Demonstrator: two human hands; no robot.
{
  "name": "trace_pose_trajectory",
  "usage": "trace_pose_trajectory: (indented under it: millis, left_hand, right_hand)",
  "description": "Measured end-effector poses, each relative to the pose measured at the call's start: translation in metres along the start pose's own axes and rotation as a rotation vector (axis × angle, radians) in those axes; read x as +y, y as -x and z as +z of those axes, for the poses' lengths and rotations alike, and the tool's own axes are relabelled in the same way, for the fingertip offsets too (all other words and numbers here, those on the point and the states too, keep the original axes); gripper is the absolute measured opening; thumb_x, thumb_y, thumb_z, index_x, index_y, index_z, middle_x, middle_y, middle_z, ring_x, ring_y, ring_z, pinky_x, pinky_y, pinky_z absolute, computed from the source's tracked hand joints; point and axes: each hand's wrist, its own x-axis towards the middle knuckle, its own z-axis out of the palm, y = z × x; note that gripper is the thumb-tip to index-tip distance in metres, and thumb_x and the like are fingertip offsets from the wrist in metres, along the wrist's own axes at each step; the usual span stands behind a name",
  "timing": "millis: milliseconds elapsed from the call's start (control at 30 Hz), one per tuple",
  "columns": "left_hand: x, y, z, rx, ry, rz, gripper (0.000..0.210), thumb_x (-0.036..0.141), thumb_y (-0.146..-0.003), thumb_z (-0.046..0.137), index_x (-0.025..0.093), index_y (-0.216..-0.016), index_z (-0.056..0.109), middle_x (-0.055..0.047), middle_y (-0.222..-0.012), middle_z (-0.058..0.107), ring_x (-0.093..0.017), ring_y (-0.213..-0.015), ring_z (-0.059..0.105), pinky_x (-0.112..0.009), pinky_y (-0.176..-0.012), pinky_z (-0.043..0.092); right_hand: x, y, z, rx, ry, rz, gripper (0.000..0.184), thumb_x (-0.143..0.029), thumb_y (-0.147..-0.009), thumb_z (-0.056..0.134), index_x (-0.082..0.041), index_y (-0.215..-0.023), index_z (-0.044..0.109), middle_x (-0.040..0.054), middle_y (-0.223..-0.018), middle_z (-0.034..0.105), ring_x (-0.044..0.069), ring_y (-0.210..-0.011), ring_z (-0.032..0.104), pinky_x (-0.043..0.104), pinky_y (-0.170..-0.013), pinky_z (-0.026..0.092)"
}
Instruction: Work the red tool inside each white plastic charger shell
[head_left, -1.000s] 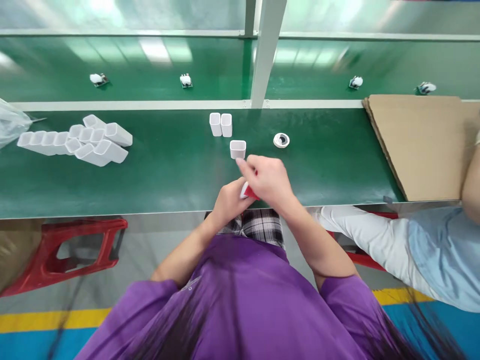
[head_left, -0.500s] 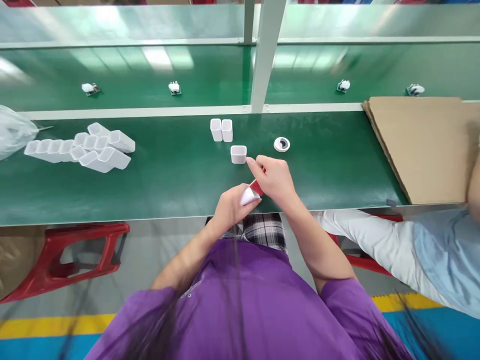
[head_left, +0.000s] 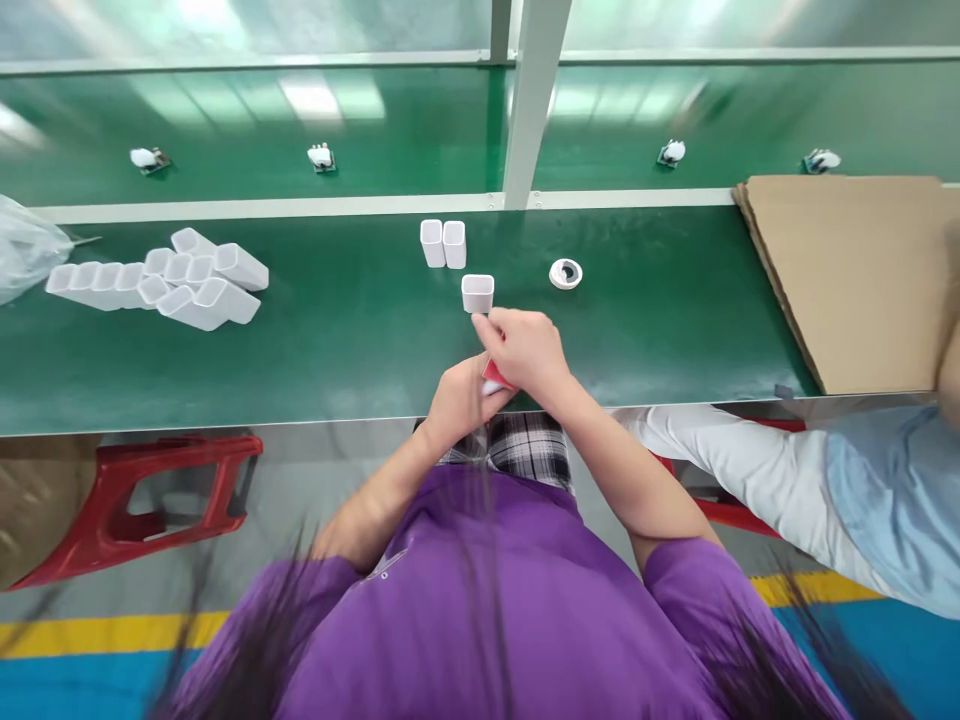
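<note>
White, likely light and stiff, the small piece (head_left: 493, 388) suits a side grip; fingers of the left hand (head_left: 459, 396) clasp it, the right hand (head_left: 529, 350) clutches a red item (head_left: 496, 376).

Three central standing cups (head_left: 478, 295), one white ring (head_left: 557, 274), four small parts (head_left: 321, 157)

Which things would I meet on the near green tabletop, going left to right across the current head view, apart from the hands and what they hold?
Translucent plastic bag → cluster of white rectangular containers → adjoining pair of white containers → single white container → round white object with a dark centre → flat brown cardboard stack
</note>
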Motion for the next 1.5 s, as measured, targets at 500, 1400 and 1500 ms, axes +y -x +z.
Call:
trace_pose_trajectory:
  millis: [500,1400,1500]
  left_hand:
    - [0.002,0.000,-0.007,-0.066,0.095,-0.062,0.017,0.022,-0.075,0.071,0.016,-0.087,0.062,-0.001,-0.077,0.065,-0.013,-0.066,0.059,-0.022,-0.063,0.045]
    - [-0.006,0.001,-0.003,-0.047,0.118,-0.118,0.014,0.022,-0.069,0.068,0.016,-0.072,0.056,-0.001,-0.067,0.061,-0.014,-0.061,0.057,-0.024,-0.058,0.047]
    - [-0.005,0.001,-0.002,-0.020,0.064,-0.071,0.015,0.021,-0.071,0.068,0.016,-0.071,0.054,-0.001,-0.067,0.061,-0.014,-0.060,0.056,-0.023,-0.057,0.045]
  right_hand:
    - [0.015,0.006,0.014,0.075,-0.298,-0.068,0.049,-0.044,-0.097,0.040,-0.016,-0.058,0.028,-0.0016,-0.054,0.037,0.009,-0.054,0.034,0.024,-0.057,0.023]
    - [-0.018,0.006,0.018,-0.011,0.062,-0.064,0.043,-0.039,-0.099,0.035,-0.016,-0.071,0.056,0.0026,-0.068,0.056,0.012,-0.059,0.041,0.026,-0.055,0.017]
    - [-0.016,0.001,0.014,0.009,0.054,-0.015,0.041,-0.038,-0.099,0.036,-0.016,-0.071,0.058,0.0028,-0.071,0.059,0.012,-0.060,0.042,0.027,-0.055,0.016]
